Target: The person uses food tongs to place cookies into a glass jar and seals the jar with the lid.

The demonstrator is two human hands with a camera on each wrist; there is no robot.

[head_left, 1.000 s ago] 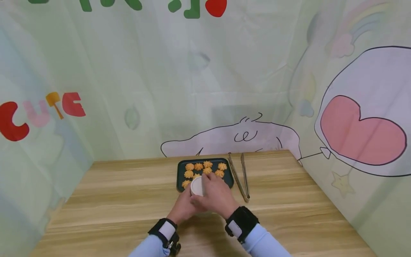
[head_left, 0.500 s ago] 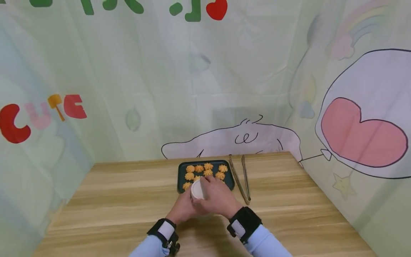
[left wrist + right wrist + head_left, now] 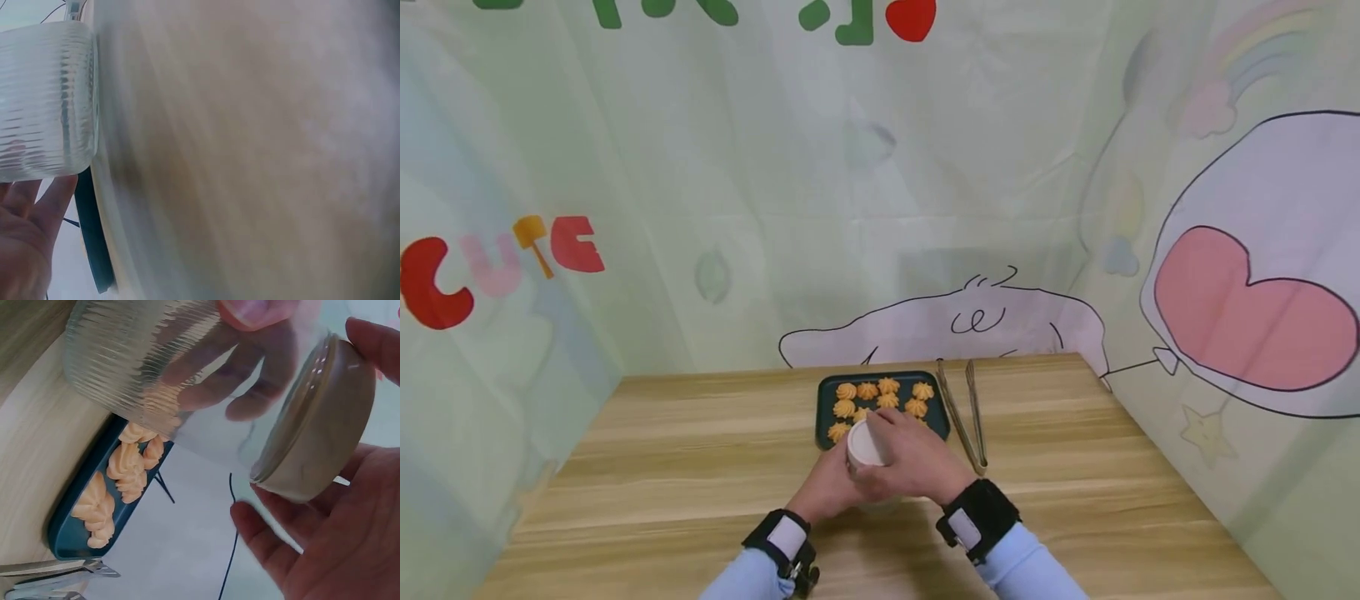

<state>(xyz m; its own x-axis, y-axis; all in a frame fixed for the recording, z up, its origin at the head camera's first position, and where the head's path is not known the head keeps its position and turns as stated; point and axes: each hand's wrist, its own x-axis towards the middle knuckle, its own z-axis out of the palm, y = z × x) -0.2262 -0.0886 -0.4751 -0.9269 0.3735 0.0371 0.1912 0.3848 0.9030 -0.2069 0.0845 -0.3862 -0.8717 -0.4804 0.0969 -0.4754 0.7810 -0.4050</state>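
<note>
A clear ribbed glass jar [image 3: 44, 100] is held up in front of me, empty as far as it shows. My left hand [image 3: 826, 483] grips its body, the fingers showing through the glass in the right wrist view. Around the whitish lid [image 3: 325, 425], which sits on the jar's mouth, curl the thumb and fingers of my right hand [image 3: 917, 458]. Seen from the head, the lid's pale top faces up between both hands. Just beyond them lies a dark green tray [image 3: 943, 423] bearing several swirled, golden cookies [image 3: 867, 390], some covered by my hands.
Metal tongs [image 3: 976, 417] lie spread beside the tray's right edge. The wood-grain table [image 3: 685, 467] extends to both sides and toward me. A printed cloth backdrop [image 3: 737, 208] rises behind the table and along its sides.
My right wrist has swung slightly outward to the right while its fingers stay on the lid. The left hand and jar have barely moved. Tray, cookies and tongs are as before.
</note>
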